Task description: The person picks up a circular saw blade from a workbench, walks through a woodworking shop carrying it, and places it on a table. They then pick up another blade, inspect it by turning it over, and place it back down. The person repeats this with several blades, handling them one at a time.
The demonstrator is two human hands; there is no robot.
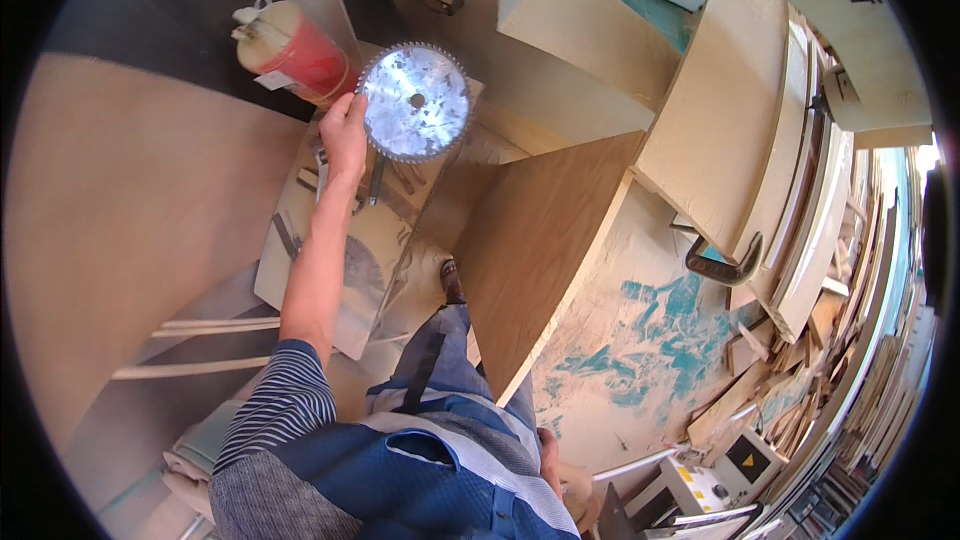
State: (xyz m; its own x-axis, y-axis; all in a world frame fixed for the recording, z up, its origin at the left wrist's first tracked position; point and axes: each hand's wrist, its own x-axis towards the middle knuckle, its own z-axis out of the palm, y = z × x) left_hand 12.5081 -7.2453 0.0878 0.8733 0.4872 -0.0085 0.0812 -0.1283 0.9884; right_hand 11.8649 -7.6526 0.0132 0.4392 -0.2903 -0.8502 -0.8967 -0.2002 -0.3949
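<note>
My left hand (345, 135) is stretched forward and grips the rim of a round, toothed circular saw blade (395, 105). The blade is shiny silver with darker smudges and a hole in its middle. Below that hand lies a pale board (335, 310) with metal tools and what looks like a second round blade (360, 275), partly behind my forearm. Low beside my hip, my right hand (548, 455) shows only in part; its fingers are hidden by my clothing.
Behind the blade stands a red and cream canister (300, 50). A brown wooden panel (545, 240) rises close to my right leg. Farther right are a bench (715, 70) with a dark clamp (730, 265), piled wood offcuts (735, 400) and a white machine with a yellow warning sign (745, 460).
</note>
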